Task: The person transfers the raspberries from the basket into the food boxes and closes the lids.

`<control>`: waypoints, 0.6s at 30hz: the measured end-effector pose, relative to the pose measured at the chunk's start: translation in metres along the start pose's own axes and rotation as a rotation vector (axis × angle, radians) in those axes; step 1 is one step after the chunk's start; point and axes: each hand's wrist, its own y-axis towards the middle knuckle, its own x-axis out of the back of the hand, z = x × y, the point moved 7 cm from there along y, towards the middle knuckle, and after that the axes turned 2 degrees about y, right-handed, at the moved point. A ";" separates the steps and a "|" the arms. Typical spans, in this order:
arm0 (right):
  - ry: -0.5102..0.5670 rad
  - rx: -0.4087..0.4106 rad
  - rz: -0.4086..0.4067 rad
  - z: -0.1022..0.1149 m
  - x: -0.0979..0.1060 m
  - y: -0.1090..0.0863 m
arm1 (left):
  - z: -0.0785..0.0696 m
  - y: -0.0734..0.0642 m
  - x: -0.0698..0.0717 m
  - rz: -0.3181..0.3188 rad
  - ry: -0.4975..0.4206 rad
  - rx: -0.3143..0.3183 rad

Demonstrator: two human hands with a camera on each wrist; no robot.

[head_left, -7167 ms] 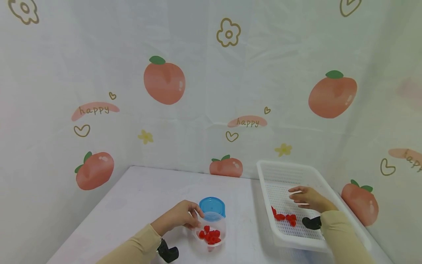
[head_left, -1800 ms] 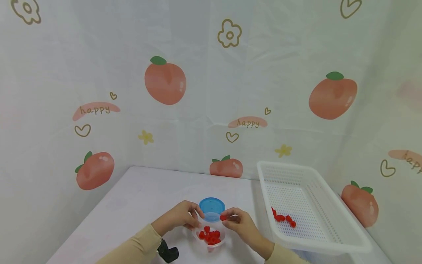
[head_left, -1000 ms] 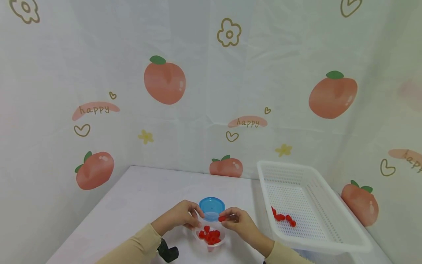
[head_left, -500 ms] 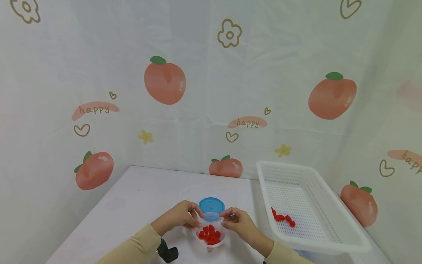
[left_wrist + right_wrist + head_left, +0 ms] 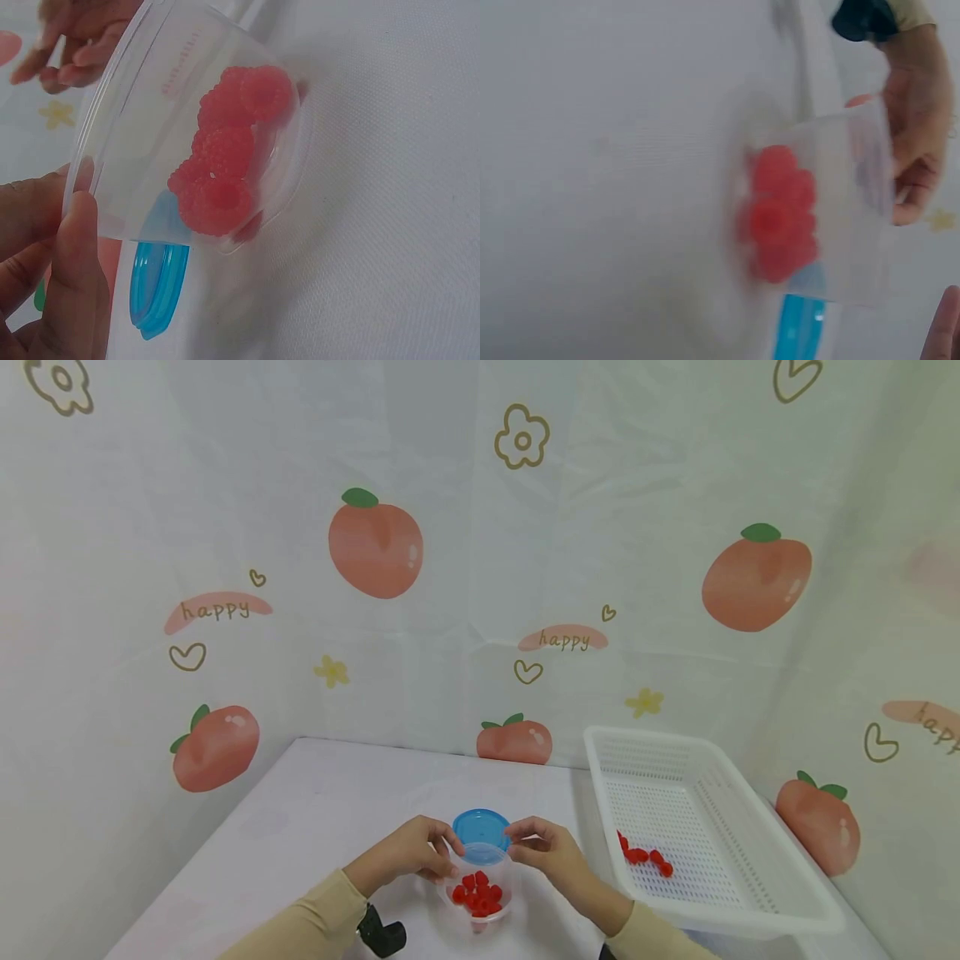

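Note:
A clear plastic tub (image 5: 124, 180) holds several red raspberries (image 5: 225, 150) in its bottom. My left hand (image 5: 411, 852) pinches the tub's rim at its left side, thumb and fingers on either face of the wall. Behind the tub a round blue lid (image 5: 480, 823) lies on the table, partly seen through the clear plastic. Just above the tub's right side, by the lid's edge, is my right hand (image 5: 551, 858), with its fingers loosely bent and nothing between them.
A white perforated basket (image 5: 720, 914) stands on the right of the white table (image 5: 360, 785). Several more raspberries (image 5: 637, 855) lie along its left inner side. A patterned curtain (image 5: 450, 677) hangs behind the table.
My right hand came from the basket to the tub with a raspberry and released it among the others. Since then it has risen slightly and drawn back. My left hand has kept still.

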 end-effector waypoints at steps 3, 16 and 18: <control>0.038 0.022 -0.019 0.013 0.007 0.000 | 0.000 0.000 0.000 0.003 -0.010 -0.002; 0.258 0.263 -0.173 0.077 0.076 -0.007 | 0.003 0.000 0.000 0.002 -0.015 -0.005; 0.306 0.298 -0.201 0.084 0.090 -0.009 | 0.003 0.000 0.000 0.003 -0.015 -0.003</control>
